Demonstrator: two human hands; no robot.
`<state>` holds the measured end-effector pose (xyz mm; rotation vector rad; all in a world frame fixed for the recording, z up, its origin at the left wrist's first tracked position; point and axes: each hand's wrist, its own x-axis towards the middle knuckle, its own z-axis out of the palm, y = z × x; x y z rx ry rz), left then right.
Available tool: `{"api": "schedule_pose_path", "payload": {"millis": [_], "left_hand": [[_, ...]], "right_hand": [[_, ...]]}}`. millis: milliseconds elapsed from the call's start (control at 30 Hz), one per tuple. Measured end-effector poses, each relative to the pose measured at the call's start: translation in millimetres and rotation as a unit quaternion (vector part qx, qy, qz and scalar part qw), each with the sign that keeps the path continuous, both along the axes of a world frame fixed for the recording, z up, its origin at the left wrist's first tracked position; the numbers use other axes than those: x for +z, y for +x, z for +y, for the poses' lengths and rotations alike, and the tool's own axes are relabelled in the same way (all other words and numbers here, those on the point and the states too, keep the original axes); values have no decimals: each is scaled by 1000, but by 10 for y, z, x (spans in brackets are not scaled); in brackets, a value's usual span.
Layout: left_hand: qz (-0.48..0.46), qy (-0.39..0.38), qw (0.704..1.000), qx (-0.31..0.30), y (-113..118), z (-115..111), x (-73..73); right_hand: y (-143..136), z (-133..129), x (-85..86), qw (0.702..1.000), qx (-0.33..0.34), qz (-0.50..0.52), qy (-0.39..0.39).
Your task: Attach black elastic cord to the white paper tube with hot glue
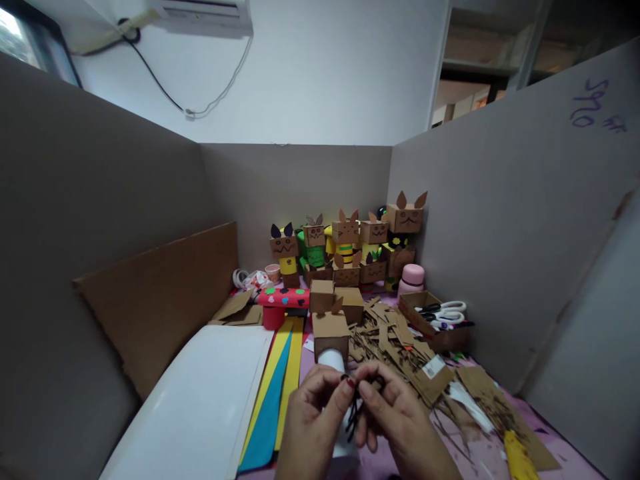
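Observation:
Both hands are close together at the bottom middle, their fingers pinched on a tangle of thin black cord [353,415]. My left hand [316,417] grips its left side between thumb and forefinger. My right hand [395,417] pinches the right side, where a dark loop shows above the fingers. Loose black ends hang down between the hands. Behind and below them lies a white tube [331,360], partly hidden by the fingers. Just past the tube is a small cardboard box [331,331] with a pointed ear. Two plain cardboard cubes [350,304] sit behind it.
Several cardboard animal figures [345,231] stand along the back panel. Cardboard scraps [395,333] and a box of scissors [445,340] lie to the right, near a pink bottle [411,278]. White sheets [195,400], coloured sheets [270,400] and red tubes [283,298] are left.

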<state>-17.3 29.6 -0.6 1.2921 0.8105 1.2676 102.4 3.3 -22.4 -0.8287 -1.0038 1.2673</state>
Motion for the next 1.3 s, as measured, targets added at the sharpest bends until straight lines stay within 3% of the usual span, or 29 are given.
{"api": "schedule_pose_path", "payload": {"millis": [133,400,600,900,1133,1300], "left_hand": [[-7,-1,1000,8,-2,2,7],[11,-43,997,55,-37,-44,105],[43,1,999,-29,-49,-7,37],[-6,-47,999,-19,-5,8,-90],[-37,-99,994,-13,-48,-34,88],[-36,-137,990,1,-75,-8,108]], "right_hand": [[-4,-2,10,999,46,-5,-25],[24,-16,17,998,19,-30,-47],[19,-30,33,998,18,-46,-38],[17,-61,50,998,10,-58,-34],[15,-48,76,998,45,-28,-40],[145,-7,79,999,-24,3,-29]]}}
